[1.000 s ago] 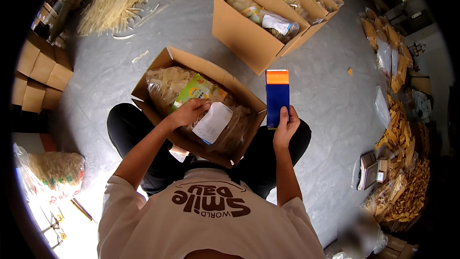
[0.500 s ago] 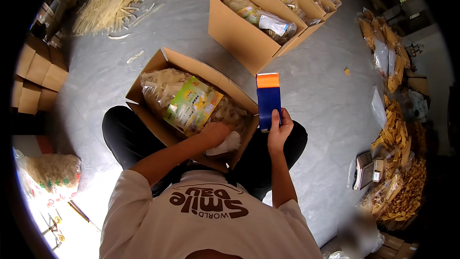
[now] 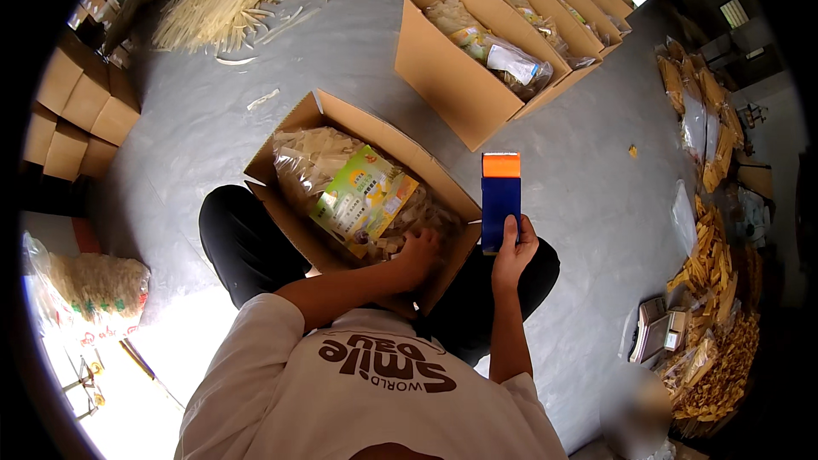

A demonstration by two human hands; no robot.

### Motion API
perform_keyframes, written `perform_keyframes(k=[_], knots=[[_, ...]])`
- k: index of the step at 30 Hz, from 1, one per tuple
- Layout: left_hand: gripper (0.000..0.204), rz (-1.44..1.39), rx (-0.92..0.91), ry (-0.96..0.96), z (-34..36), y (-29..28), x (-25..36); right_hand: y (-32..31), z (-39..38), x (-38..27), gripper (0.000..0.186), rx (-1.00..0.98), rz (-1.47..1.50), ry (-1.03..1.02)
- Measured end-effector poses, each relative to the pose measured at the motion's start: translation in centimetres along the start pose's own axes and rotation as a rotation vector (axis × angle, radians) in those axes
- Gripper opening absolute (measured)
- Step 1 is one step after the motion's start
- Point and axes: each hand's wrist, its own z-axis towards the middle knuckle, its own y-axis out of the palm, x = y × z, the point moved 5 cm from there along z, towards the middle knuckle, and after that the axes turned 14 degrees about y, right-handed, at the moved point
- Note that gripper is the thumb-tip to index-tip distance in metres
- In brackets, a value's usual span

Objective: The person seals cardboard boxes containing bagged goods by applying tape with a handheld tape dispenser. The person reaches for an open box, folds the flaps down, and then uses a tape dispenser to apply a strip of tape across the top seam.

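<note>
Between my legs stands an open cardboard box (image 3: pixel 290 226), its flaps raised. Inside lies a clear plastic bag (image 3: pixel 311 153) of pale, dried strips, with a green and yellow printed label (image 3: pixel 362 196) on top. My left hand (image 3: pixel 420 255) reaches into the near right end of the box and rests on the bag, fingers spread against it; the fingertips are partly hidden. Upright beside the box's right corner, my right hand (image 3: pixel 516 251) grips a flat, oblong dark blue thing (image 3: pixel 501 204) with an orange end, thumb on its face. Its exact kind cannot be made out.
Ahead, a row of open cardboard boxes (image 3: pixel 460 77) holds similar bags. A heap of pale strips (image 3: pixel 230 0) lies far left, with stacked cartons (image 3: pixel 72 111) at the left. Brown dried pieces (image 3: pixel 716 358) and a small scale (image 3: pixel 650 328) are on the right. A filled bag (image 3: pixel 94 290) stands near left.
The whole view has shifted slightly. My left hand has moved a little within the box, its fingers more spread, and the white piece beneath it no longer shows. My right hand keeps its hold.
</note>
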Motion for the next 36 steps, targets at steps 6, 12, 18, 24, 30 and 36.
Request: perform_keyframes(k=[6, 12, 18, 24, 30, 36], knots=[[0.034, -0.171, 0.091, -0.031, -0.1, -2.0, 0.3, -1.0, 0.2, 0.2, 0.025, -0.006, -0.019, 0.004], [0.044, -0.601, 0.001, 0.178, -2.7, -4.5, -4.6, -0.6, 0.2, 0.6, 0.024, -0.015, -0.023, 0.042], [0.031, -0.844, 0.329, 0.049, -2.9, -8.6, -8.2, -0.9, 0.5, 1.0, 0.024, 0.021, 0.013, 0.011], [0.031, -0.759, 0.583, -0.158, -3.4, -6.8, -5.1, -0.6, 0.4, 1.2, 0.022, 0.009, 0.035, 0.038], [0.041, -0.793, 0.448, 0.004, -3.9, -7.6, -6.4, -0.8, 0.3, 1.0, 0.022, 0.019, 0.001, 0.026], [0.067, -0.625, 0.176, 0.093, -7.1, -8.8, -5.0, -1.0, 0.5, 1.3, 0.024, 0.031, -0.026, 0.030]])
